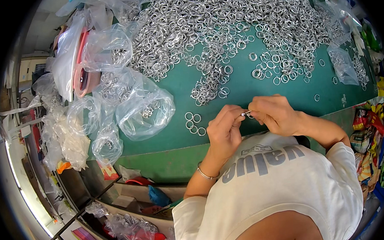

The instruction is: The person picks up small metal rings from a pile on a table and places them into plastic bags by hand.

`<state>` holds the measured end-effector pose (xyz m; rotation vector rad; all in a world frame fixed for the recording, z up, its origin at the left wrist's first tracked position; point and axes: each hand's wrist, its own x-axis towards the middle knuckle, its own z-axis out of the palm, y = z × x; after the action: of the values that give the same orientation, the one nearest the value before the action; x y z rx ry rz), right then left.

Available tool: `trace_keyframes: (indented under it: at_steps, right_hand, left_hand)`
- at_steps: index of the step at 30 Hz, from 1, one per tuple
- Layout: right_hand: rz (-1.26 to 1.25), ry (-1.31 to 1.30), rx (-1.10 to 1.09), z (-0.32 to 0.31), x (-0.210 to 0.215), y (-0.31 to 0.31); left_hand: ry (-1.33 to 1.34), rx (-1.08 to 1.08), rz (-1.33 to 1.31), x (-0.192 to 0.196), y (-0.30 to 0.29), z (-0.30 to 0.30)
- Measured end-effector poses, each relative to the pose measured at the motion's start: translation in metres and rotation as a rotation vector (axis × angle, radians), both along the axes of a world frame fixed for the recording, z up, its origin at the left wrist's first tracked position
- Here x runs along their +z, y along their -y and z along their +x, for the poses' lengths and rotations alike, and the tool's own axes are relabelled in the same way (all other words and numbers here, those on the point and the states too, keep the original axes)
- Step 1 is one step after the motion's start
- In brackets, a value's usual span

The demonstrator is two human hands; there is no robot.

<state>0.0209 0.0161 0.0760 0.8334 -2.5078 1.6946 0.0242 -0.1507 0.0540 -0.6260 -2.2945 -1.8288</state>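
Note:
Near the table's front edge, my left hand (225,128) and my right hand (274,114) meet fingertip to fingertip. Both are closed in a pinch on a small shiny metal ring (249,115), mostly hidden by the fingers. To the left of my left hand, several loose silver rings (193,129) lie flat in a little group. Beyond my hands a small heap of rings (207,86) sits on the green tabletop (167,149). It reaches back to a much larger pile of rings (221,15) across the far side.
Clear plastic bags (146,111), some with rings inside, lie on the left of the table beside a pink-red tool (82,69). Another bag (342,64) lies at the right. Below the front edge are open compartments (131,200) with bagged items. Colourful packages (364,134) stand at the right.

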Motion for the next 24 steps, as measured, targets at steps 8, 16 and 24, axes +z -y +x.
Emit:
trace_keyframes:
  at_steps: [8,16,24]
  right_hand:
    - [-0.035,0.076,0.082,-0.005,0.001,-0.004]
    - [-0.068,0.154,0.138,-0.010,0.007,-0.005]
    - [0.055,0.227,-0.097,-0.015,0.014,-0.008]
  left_hand:
    - [0.107,-0.010,0.085,0.000,0.000,-0.001]
    - [0.078,-0.019,-0.056,-0.005,0.000,-0.003]
    - [0.279,0.181,-0.159,-0.027,0.007,-0.011]
